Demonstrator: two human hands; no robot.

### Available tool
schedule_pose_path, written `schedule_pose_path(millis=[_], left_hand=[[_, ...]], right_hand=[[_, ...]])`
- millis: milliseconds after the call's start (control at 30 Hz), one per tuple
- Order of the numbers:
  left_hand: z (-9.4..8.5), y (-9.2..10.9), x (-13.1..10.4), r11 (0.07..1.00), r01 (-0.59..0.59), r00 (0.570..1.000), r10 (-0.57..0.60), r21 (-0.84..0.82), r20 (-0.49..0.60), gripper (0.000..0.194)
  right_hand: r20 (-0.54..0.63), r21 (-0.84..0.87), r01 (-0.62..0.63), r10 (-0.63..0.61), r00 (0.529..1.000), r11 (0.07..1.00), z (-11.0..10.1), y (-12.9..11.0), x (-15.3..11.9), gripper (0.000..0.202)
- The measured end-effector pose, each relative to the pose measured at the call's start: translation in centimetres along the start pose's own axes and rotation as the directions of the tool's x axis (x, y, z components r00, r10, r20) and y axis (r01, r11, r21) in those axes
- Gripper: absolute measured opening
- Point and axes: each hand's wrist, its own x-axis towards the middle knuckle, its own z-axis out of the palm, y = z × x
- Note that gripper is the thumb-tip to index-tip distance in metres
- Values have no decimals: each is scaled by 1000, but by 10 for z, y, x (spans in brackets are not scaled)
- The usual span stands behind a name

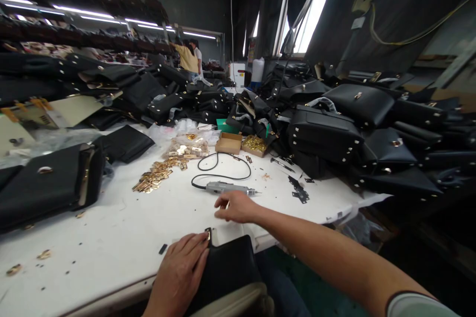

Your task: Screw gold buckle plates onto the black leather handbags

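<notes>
The black smooth leather-like bag (234,262) is in front of you, at the near edge of the white-covered bench (130,237); its lower part is cut off by the picture's bottom edge. Your left hand (182,270) lies over its left side, fingers close together, the tips beside a small shiny metal fitting (208,236) at the bag's corner. The hand covers much of this side, so I cannot tell how firmly it grips. Your right hand (238,206) is half open above the bench, with fingers loosely bent, and I see nothing in it; the palm is hidden.

Just beyond this hand lies a grey pen-shaped electric screwdriver (223,187), with its thin black cable (222,177) making loops behind it. Farther to the left is a heap of small gold metal plates (154,177), too crowded to count. Behind the cable stand an open brown cardboard box (228,150) and another cardboard box with gold parts (252,152). At right, flat black pieces (298,190) overlap, their shapes unclear. Many black bags (323,133) are piled around, partly covering one another.
</notes>
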Motion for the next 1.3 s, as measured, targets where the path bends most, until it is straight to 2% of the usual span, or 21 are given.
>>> schedule_pose_path(millis=[33, 100, 200, 300, 400, 533, 633, 800, 900, 967, 1033, 1100, 1167, 1233, 1300], left_hand=[[1, -1, -1, 1000, -1, 1000, 1, -5, -7, 34], [3, -4, -2, 1000, -15, 999, 15, -8, -30, 32], [5, -11, -1, 997, -75, 991, 77, 22, -107, 29], [7, -18, 1, 979, -181, 961, 197, 97, -196, 27], [10, -25, 3, 956, -246, 934, 278, 157, -225, 26], [13, -29, 4, 955, -251, 936, 281, 156, -212, 25], [12, -25, 4, 968, -222, 950, 241, 113, -199, 26], [8, -11, 3, 993, -118, 977, 115, -4, -178, 24], [8, -5, 0, 996, -51, 987, 40, -72, -154, 23], [9, -3, -1, 994, -19, 991, 5, -103, -135, 21], [9, -2, -2, 992, 6, 992, -22, -125, -127, 19], [9, -1, -3, 990, 19, 991, -37, -140, -130, 18], [9, -1, -2, 988, 21, 991, -41, -152, -131, 17], [9, -1, -2, 986, 18, 991, -40, -166, -131, 16], [10, -2, -1, 983, 18, 990, -43, -184, -132, 15]], right_hand=[[-107, -51, -1, -4, 994, 999, -14, 7, 6, 22], [-298, -181, -82, 25, 954, 980, -47, 23, 20, 17], [-423, -258, -231, 106, 900, 938, -94, 56, 47, 20], [-463, -298, -329, 165, 871, 896, -123, 90, 77, 29], [-453, -350, -362, 182, 873, 864, -135, 117, 108, 42], [-383, -425, -359, 194, 903, 831, -143, 136, 141, 47], [-355, -482, -354, 191, 915, 801, -146, 137, 148, 42], [-369, -566, -308, 99, 924, 764, -144, 125, 127, 24], [-429, -580, -303, 33, 903, 756, -141, 113, 109, 33], [-488, -520, -261, -32, 872, 814, -133, 100, 94, 38], [-501, -335, -128, -62, 863, 933, -118, 81, 74, 36], [-413, -56, 8, -31, 910, 998, -93, 56, 49, 32], [-235, 133, 20, 12, 972, 991, -63, 30, 22, 29], [-81, 214, -16, 34, 996, 977, -33, 11, 3, 25], [26, 248, -47, 41, 999, 968, -8, 0, -6, 21]])
